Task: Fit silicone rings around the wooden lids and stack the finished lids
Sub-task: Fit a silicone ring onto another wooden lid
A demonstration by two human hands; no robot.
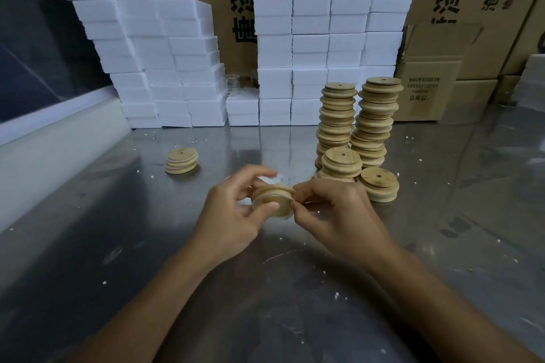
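Note:
My left hand (236, 209) grips a round wooden lid (272, 196) above the middle of the metal table (118, 244). A clear silicone ring (269, 201) runs around the lid's groove. My right hand (333, 212) pinches that ring at the lid's right edge. More clear rings (272, 178) lie on the table just behind the lid, partly hidden by my fingers. Two tall stacks of wooden lids (358, 121) stand to the right, with two shorter piles (342, 166) (379, 184) in front of them. A small stack of lids (181, 160) sits to the left.
White foam blocks (309, 44) are piled in walls along the table's back edge, with cardboard boxes (427, 88) behind and to the right. White foam crumbs dot the table. A pale ledge (59, 138) runs along the left side.

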